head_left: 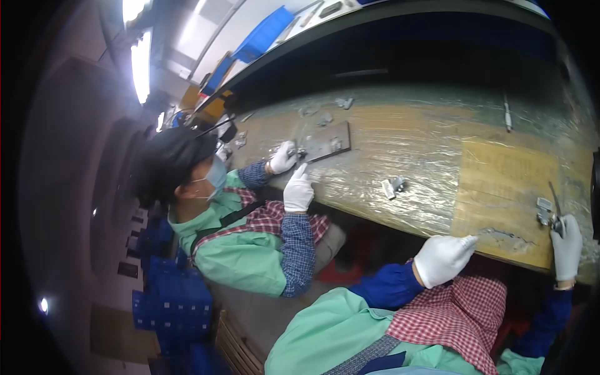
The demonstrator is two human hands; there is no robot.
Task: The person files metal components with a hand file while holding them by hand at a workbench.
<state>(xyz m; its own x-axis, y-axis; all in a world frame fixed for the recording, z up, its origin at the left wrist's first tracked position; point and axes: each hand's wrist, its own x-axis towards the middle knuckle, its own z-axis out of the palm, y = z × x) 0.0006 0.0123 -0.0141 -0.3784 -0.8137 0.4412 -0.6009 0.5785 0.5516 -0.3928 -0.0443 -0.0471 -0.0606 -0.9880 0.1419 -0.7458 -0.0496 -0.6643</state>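
My left hand (445, 259), in a white glove, is closed, with its fingertips pressed together at the table's near edge. Whatever is in that pinch, if anything, is hidden. My right hand (565, 247), also white-gloved, is closed on a thin dark rod-like tool (554, 197) that points away from me. Right beside it is a small silvery metal part (544, 211); whether my fingers touch it I cannot tell. Under the space between my hands lies a yellowish-brown sheet (500, 194) with dark scraps or marks (509, 236) near its front edge.
Clear film covers the table (412, 150). Another metal part (394, 186) lies to the left of the sheet, and a white pen-like tool (507, 115) farther back. At left a masked co-worker (250, 250) handles a small part beside a flat plate (328, 142). Blue bins (178, 303) stand behind.
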